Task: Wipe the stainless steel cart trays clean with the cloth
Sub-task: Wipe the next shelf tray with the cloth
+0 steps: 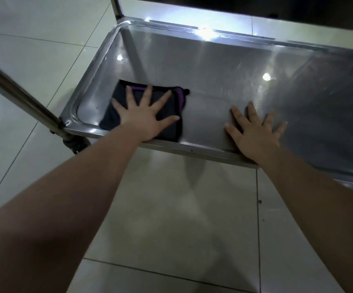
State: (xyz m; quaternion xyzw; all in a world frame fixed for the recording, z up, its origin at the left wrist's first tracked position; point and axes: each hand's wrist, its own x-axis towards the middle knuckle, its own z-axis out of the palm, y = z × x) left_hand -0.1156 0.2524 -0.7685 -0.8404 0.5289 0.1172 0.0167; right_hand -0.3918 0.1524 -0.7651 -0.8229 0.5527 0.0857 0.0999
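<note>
One head-worn wide-angle view looks forward and steeply down onto the cart tray (213, 66) from arm's reach (the left hand (148, 117) and right hand (256, 134) extend over it from the bottom edge). Tiled floor (182, 218) fills the near and left parts of the view.

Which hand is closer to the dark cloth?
Left. The left hand lies flat on the dark cloth; the right hand rests on the bare steel tray, apart to the cloth's right.

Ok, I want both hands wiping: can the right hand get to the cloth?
Probably yes: the right hand lies flat on the tray beside the cloth, only bare steel between them, though the left hand covers much of it.
</note>
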